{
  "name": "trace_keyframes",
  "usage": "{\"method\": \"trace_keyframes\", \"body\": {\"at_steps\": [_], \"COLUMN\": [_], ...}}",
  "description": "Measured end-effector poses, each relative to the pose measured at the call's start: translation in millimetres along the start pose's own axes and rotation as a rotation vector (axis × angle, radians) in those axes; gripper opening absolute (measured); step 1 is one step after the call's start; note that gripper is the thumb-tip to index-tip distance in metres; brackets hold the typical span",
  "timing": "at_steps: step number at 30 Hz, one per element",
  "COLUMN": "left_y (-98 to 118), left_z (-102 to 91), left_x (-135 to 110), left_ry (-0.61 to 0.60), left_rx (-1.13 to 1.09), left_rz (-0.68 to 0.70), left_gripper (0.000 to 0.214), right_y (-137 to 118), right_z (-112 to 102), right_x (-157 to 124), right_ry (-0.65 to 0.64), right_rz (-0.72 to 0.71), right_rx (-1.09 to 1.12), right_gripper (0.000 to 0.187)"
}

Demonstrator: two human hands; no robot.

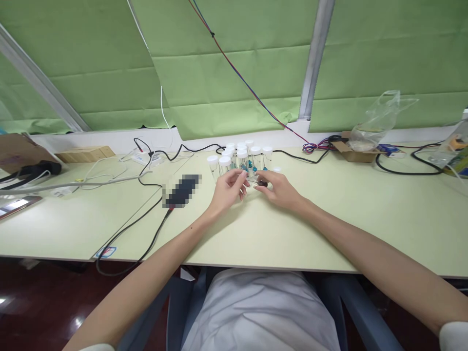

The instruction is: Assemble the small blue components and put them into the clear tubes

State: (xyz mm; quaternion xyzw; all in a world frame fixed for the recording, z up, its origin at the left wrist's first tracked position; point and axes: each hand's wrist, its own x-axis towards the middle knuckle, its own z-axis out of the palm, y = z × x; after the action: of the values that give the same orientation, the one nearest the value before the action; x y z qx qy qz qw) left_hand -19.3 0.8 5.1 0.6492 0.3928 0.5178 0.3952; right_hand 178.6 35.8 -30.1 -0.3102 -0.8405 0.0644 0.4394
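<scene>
In the middle of the table my left hand (230,187) is closed, its thumb and fingers pinched together at one end of a small clear piece (252,179). It looks like a see-through vial, but the fingers cover much of it. Facing it, my right hand (278,189) is closed round a small dark brown object (262,184), too small to name. The two hands almost meet. Just behind them stand several clear vials (215,166) with white caps, upright in a cluster. Some contain blue-green bits and thin dark strands. A loose white cap (277,170) lies by my right hand.
Left of my hands lies a blurred-out dark phone (182,191) with a black cable (141,261) looping over the front edge. A power strip (146,157) and wooden block (86,154) stand behind. At right are an open cardboard box (356,155), a plastic bag (376,122) and cables.
</scene>
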Motion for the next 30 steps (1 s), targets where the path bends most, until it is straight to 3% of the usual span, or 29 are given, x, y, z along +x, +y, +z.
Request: {"method": "trace_keyframes", "body": {"at_steps": [8, 30], "left_y": [2, -2], "left_z": [-3.1, -5.1], "left_x": [2, 0], "left_ry": [-0.049, -0.154], "left_rx": [-0.238, -0.133], "left_rz": [-0.087, -0.064], "left_gripper": [0.043, 0.038], "right_y": [-9, -11], "right_z": [-1, 1], "right_x": [0, -3], "right_ry": [0.026, 0.027], "right_rz": [-0.023, -0.013], "right_rx": [0.089, 0.126], "right_gripper": [0.035, 0.036]}}
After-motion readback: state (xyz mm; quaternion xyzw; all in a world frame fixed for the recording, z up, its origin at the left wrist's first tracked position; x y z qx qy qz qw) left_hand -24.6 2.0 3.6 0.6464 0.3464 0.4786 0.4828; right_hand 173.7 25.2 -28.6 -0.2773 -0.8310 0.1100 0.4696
